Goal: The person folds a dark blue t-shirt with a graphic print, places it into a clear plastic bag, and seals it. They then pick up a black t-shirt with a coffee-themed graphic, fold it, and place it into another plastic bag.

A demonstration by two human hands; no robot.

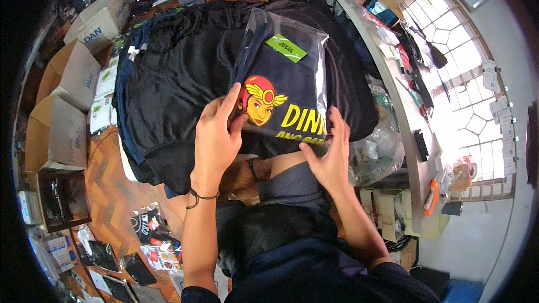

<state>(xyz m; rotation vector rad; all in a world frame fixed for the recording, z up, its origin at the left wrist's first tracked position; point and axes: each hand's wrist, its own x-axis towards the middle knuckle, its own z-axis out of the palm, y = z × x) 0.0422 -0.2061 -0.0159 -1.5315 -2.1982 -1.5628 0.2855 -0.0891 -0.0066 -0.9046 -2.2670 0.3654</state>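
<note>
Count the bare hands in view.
2: the left hand at the lower left of the bagged garment, the right hand at its lower right.

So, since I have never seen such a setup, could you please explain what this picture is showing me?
There is no machine: a person works bare-handed. The single picture comes from a wide fisheye camera worn on the head, looking down, so straight edges bend near the rim. In front lies a heap of black cloth. Over it is a clear plastic bag with a folded dark garment inside, printed with a red-helmeted face. The left hand holds the bag's lower left edge; the right hand is spread at its lower right corner, its grip hard to judge. Cardboard boxes stand to the left.
</note>
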